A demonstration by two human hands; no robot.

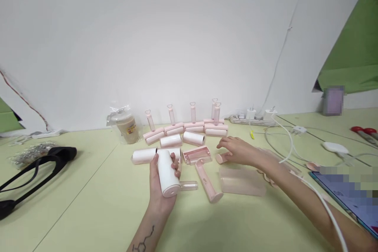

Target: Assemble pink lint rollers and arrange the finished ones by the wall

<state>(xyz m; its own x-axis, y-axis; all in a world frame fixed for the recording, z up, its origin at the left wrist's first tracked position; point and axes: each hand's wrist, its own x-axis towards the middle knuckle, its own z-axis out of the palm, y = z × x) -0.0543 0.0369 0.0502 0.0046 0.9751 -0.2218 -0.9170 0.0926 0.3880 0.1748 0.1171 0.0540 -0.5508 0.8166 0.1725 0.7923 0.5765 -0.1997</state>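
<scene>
Counter (97,189), pale green, carries pink and white parts; taking the white roll (167,171) in the left hand (161,191) as the centre of the clock, most lie between ten and three. The left hand is clenched around that roll, its end cap tipped toward the person. A clear tube (189,185) sticks out beside it at three o'clock; whether they are joined I cannot tell. At two o'clock the right hand (234,150) hovers low, fingers bent over a small pink end piece (221,158); I cannot tell whether it grips it. An open pink shell (197,155) lies at two o'clock, a long pink holder (207,181) at three, and a translucent cover (242,181) farther out. Toward twelve and one, near the wall (183,39), upright clear tubes with heart-shaped loops stand behind pink-cased rolls (194,127). A bagged cup (127,126) is at ten.
</scene>
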